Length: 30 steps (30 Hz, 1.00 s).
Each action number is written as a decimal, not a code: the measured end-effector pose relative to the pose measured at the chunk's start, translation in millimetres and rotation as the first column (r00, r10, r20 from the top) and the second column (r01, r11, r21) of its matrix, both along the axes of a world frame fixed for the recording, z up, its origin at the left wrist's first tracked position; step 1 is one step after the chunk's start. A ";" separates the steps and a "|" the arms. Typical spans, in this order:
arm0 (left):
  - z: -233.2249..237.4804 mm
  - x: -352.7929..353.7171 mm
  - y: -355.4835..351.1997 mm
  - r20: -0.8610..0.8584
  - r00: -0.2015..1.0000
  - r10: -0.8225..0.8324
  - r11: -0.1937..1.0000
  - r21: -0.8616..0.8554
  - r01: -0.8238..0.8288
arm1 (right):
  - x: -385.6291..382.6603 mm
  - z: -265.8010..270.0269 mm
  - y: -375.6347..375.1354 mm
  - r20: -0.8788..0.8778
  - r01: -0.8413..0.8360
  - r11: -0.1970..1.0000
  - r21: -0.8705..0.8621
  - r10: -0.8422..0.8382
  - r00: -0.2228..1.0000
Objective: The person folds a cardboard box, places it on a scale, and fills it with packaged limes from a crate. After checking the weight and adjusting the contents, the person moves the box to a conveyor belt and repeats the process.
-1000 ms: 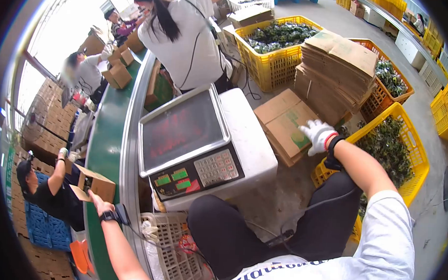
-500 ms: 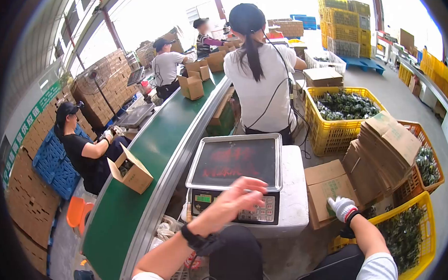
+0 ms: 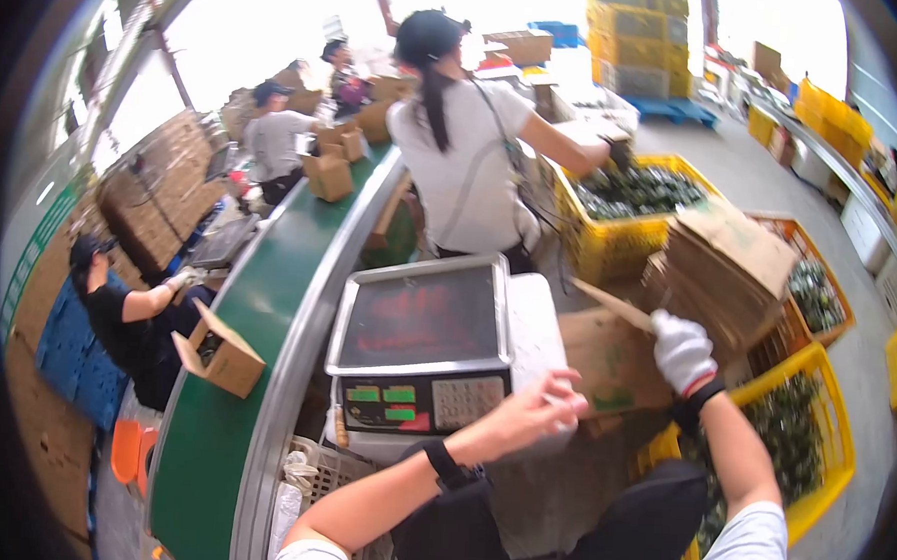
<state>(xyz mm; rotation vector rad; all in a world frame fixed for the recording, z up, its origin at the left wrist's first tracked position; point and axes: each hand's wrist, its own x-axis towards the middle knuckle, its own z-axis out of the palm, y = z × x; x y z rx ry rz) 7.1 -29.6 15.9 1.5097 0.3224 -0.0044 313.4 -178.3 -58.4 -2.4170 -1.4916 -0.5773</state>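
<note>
Two hands meet at one flat carton, at 3 o'clock of the scale. The gloved right hand clamps its raised flap, holding it tilted. The bare left hand curls by its 9 o'clock edge, grip undeterminable.

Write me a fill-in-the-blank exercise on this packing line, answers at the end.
1. The right hand wears a white ____ and grips a flat carton.
2. The left hand is ____, with a black band at the wrist.
3. The scale stands beside a ____ belt.
4. The crate by the right arm is ____.
Missing words: glove; bare; green; yellow.
</note>
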 end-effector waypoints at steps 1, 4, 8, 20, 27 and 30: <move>-7.5 6.2 6.6 -0.015 0.999 0.029 0.999 0.033 -0.028 | -6.5 33.0 -19.0 -0.047 0.068 0.997 0.039 -0.067 0.997; -12.7 37.2 7.5 0.062 0.981 0.186 0.964 0.179 -0.194 | -10.2 88.2 -97.0 -0.335 0.032 0.948 0.316 0.080 0.939; -42.6 102.2 0.0 0.216 0.910 0.354 0.903 0.176 -0.393 | -31.0 83.5 -203.4 -0.781 0.216 0.901 0.375 0.182 0.598; -51.5 149.3 -118.6 0.219 0.923 0.315 0.926 -0.282 -0.249 | -106.5 42.3 -266.7 -0.820 0.696 0.614 0.372 -0.134 0.556; -36.8 128.9 -127.6 0.184 0.951 0.249 0.939 -0.286 -0.191 | -96.4 38.2 -276.1 -0.655 0.503 0.673 0.542 -0.038 0.755; -30.1 121.9 -127.3 0.195 0.962 0.190 0.950 -0.284 -0.130 | -99.8 49.6 -280.1 -0.813 0.639 0.519 0.567 0.231 0.534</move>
